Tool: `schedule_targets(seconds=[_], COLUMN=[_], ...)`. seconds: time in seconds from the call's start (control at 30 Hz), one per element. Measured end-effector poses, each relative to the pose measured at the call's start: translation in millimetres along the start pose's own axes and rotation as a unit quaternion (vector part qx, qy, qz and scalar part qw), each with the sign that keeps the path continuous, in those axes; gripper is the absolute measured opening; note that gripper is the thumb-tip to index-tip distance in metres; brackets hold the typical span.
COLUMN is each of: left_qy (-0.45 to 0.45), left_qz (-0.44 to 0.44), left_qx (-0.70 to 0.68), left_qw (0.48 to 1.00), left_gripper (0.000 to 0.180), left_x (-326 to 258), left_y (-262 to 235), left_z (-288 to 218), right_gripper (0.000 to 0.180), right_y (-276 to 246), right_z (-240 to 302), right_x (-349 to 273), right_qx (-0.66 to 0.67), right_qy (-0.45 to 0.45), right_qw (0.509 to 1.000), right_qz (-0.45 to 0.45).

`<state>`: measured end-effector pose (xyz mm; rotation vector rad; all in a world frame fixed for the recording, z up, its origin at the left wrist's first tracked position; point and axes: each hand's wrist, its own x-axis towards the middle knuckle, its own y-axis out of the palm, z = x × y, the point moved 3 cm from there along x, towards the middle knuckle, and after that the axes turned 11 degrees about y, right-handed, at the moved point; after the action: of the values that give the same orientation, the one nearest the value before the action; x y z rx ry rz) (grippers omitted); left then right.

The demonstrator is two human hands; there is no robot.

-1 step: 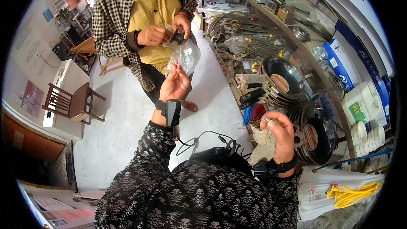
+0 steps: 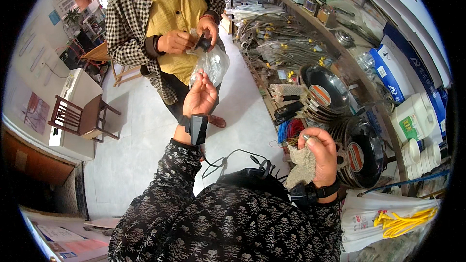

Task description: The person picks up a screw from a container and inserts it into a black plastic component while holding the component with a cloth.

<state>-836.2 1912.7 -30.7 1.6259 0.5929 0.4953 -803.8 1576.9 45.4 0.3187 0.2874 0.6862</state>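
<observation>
A: Left hand (image 2: 200,98) open, palm up, fingertips touching clear plastic bag (image 2: 211,63) at its 12 o'clock. Right hand (image 2: 321,154) fisted on grey cloth (image 2: 302,167).

B: Judgement: keep the palm flat beneath the bag while the other person's hands (image 2: 190,39) work its top.

Long shelf (image 2: 340,51), black pans (image 2: 324,87), cable bundles (image 2: 286,48), boxes (image 2: 393,70)

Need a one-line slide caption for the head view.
Left hand touches another person's clear bag; right hand grips a grey cloth.

Left hand (image 2: 200,98) touches a clear plastic bag (image 2: 211,63); right hand (image 2: 321,155) clutches a grey cloth (image 2: 301,166)
</observation>
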Motion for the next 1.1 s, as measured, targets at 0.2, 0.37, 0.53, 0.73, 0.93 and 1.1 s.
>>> schedule_targets(seconds=[0.2,0.37,0.53,0.73,0.93,1.1], left_qy=[-0.016,-0.023,-0.017,-0.018,-0.009,-0.013], left_qz=[0.008,0.02,0.048,0.151,0.204,0.248], left_qx=[-0.005,-0.005,0.029,0.136,0.197,0.256], left_qw=[1.0,1.0,0.998,0.979,0.959,0.934], left_gripper=[0.019,0.018,0.018,0.022,0.02,0.021], left_x=[3,4,-4,-21,-36,-55], left_y=[-2,-4,1,28,46,61], left_z=[5,4,6,15,21,34], right_gripper=[0.019,0.019,0.019,0.019,0.019,0.019], right_y=[-1,2,4,6,5,7], right_z=[0,0,2,-2,-2,4], right_x=[1,0,2,4,6,10], right_qx=[0.003,0.013,-0.011,0.014,-0.01,-0.055], right_qy=[-0.005,0.006,-0.007,0.004,-0.006,-0.022], right_qw=[1.0,1.0,1.0,1.0,1.0,0.998], right_qz=[0.001,-0.001,0.002,-0.006,-0.001,-0.006])
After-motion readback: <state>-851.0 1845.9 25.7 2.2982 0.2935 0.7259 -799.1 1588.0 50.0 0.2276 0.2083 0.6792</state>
